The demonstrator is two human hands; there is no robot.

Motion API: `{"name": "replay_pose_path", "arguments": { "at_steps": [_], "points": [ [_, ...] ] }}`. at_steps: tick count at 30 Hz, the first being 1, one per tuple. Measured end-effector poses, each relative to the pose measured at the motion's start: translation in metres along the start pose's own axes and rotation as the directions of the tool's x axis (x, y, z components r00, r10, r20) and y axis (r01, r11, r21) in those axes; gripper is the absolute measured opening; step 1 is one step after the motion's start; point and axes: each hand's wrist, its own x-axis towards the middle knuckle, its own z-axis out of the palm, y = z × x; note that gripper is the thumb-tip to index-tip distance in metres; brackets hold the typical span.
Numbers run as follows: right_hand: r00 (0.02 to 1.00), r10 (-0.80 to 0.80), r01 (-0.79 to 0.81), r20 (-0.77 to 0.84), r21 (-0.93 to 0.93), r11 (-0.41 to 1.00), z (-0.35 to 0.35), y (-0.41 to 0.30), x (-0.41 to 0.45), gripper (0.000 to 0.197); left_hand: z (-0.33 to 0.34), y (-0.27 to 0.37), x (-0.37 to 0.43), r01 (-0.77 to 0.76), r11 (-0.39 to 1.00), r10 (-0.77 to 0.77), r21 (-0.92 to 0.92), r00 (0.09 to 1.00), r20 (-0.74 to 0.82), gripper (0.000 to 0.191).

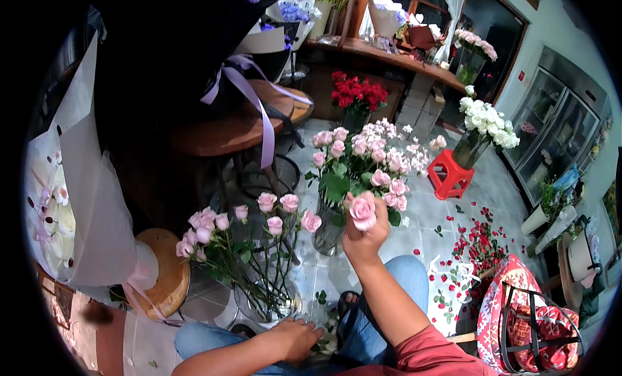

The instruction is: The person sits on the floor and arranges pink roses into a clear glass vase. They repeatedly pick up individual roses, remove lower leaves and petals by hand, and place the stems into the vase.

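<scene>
My right hand (365,234) is raised in front of my knee, closed around a pink rose (363,211) just below its bloom. Behind it stands a clear glass vase (326,240) full of pink roses (380,155) and green leaves. Low over my lap, my left hand (295,338) has its fingers bent; whether it grips anything is hidden. Just beyond that hand is a rounded glass vase (290,294), where long-stemmed pink roses (206,219) lean to the left and others stand more upright.
A wrapped bouquet (104,206) rests on a round wooden stool (170,269) at left. White roses (488,118) stand in a vase on a red plastic stool (449,174). Red petals and cut leaves (478,245) litter the tiles beside a patterned red bag (515,298). Red roses (357,92) stand farther back.
</scene>
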Motion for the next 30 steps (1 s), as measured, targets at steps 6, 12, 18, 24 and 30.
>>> {"name": "replay_pose_path", "arguments": {
  "at_steps": [6,12,18,24,30],
  "points": [
    [0.995,-0.047,0.027,0.083,0.232,0.972,-0.035,-0.057,0.034,0.015,0.003,-0.008,0.000,-0.044,0.998,0.047,0.037,0.994,-0.101,0.058],
    [0.951,-0.094,0.029,0.296,0.217,0.976,-0.087,-0.113,0.050,0.033,-0.025,0.002,-0.011,-0.174,0.974,-0.022,-0.145,0.565,-0.825,0.031],
    [0.824,-0.335,0.149,0.458,0.395,0.907,-0.103,-0.124,0.052,0.036,-0.057,0.003,-0.038,-0.334,0.942,-0.007,-0.031,0.072,-0.997,0.043],
    [0.821,-0.397,0.175,0.410,0.482,0.859,-0.126,-0.112,0.056,0.027,-0.045,-0.002,-0.030,-0.390,0.920,0.007,-0.032,0.098,-0.995,0.038],
    [0.869,-0.491,0.375,0.060,0.568,0.733,-0.134,-0.112,0.048,0.016,-0.045,0.000,-0.025,-0.400,0.914,0.026,-0.062,0.210,-0.977,0.038]
  ]
}}
